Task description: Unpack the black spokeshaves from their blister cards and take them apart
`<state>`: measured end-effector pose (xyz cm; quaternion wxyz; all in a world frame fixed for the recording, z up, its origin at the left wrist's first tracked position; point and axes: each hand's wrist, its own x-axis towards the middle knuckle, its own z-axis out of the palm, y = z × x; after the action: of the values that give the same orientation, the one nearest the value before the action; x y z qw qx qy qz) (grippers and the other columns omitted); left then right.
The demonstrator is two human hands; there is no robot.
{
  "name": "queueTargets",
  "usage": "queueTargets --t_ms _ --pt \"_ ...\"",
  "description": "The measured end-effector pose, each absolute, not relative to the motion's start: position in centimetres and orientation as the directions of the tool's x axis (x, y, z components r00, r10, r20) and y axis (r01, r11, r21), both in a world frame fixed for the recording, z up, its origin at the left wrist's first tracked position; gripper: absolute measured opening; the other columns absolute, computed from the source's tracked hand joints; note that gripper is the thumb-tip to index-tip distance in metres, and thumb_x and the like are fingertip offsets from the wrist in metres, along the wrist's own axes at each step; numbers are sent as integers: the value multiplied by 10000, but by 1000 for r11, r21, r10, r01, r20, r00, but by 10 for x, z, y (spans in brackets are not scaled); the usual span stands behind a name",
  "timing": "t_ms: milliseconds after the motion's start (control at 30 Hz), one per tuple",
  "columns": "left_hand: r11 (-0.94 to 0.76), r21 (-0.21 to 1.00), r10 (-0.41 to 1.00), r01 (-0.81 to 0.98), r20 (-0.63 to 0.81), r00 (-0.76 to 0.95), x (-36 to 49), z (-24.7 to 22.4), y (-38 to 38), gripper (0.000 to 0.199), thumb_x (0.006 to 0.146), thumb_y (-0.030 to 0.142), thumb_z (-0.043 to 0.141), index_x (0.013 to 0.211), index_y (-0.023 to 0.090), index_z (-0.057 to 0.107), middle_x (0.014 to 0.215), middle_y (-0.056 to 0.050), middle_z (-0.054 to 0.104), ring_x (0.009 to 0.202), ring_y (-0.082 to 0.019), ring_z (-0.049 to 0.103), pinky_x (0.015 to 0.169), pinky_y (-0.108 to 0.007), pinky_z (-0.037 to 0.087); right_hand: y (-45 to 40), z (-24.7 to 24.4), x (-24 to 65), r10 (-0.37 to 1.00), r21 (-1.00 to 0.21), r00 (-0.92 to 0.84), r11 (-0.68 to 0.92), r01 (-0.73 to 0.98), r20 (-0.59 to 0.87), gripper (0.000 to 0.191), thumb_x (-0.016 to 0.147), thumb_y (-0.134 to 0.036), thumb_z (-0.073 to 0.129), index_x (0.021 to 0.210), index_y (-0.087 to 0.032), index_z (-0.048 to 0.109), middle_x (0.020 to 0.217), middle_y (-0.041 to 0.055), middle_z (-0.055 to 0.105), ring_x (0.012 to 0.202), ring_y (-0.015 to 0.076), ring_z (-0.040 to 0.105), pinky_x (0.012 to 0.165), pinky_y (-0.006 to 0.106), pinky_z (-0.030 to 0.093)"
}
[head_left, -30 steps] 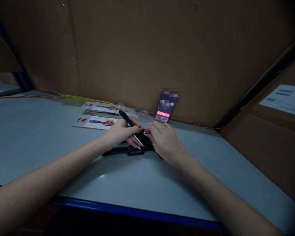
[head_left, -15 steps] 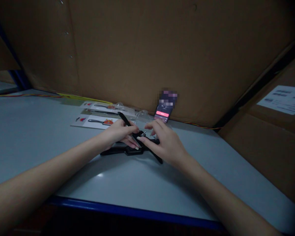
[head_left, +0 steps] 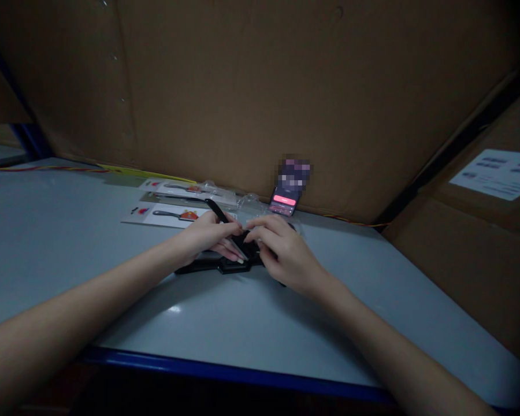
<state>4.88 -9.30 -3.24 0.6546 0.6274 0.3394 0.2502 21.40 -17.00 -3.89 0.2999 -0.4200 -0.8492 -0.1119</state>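
My left hand (head_left: 208,237) grips a slim black handle (head_left: 215,211) that sticks out past the fingers toward the back. My right hand (head_left: 283,254) is close beside it, its fingers pinched on a black plastic utensil piece (head_left: 249,248) at the middle. Under both hands a flat black tool (head_left: 212,266) lies on the table, partly hidden by my fingers. Behind them lie printed cards (head_left: 167,215) showing a kitchen utensil, with clear plastic wrap (head_left: 249,203) next to them.
A smartphone (head_left: 283,203) with a lit screen leans against the cardboard wall (head_left: 242,86) behind the grey table (head_left: 69,231). The table has a blue front edge (head_left: 225,359). A thin cable (head_left: 47,169) runs along the back, and a paper label (head_left: 496,173) sits on the cardboard at right.
My right hand has closed in toward my left, its fingers now covering the black piece and most of the handle end that showed at lower right. My left hand has barely moved.
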Motion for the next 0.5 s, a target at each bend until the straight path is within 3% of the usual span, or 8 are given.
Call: queueTargets --t_ms 133,233,333,500 --pt "92 990 754 105 -138 642 49 -31 -95 167 720 197 588 855 140 510 656 -84 684 559 -226 683 554 -316 583 -170 -40 212 675 -228 -245 531 816 696 154 782 -173 549 935 -186 542 1065 91 536 1012 210 519 852 346 433" --pt "97 988 774 117 -149 615 50 -29 -96 163 722 191 591 850 144 501 644 -78 677 550 -226 680 549 -324 583 -170 -39 211 747 -221 -193 416 882 637 190 823 -322 555 947 -179 552 949 82 582 900 215 552 780 348 445" --pt "98 989 775 110 -145 615 51 -29 -96 167 729 190 590 858 147 493 615 -61 662 565 -231 683 554 -328 584 -170 -37 212 764 -146 -288 444 884 577 129 865 -223 480 936 -179 579 897 73 614 890 211 552 781 347 436" --pt "87 991 773 104 -133 620 50 -29 -95 161 723 180 593 849 140 502 631 -64 664 580 -237 686 569 -331 586 -170 -38 214 690 -55 -446 574 817 570 279 816 -25 379 903 -189 588 996 81 612 960 207 533 819 359 427"
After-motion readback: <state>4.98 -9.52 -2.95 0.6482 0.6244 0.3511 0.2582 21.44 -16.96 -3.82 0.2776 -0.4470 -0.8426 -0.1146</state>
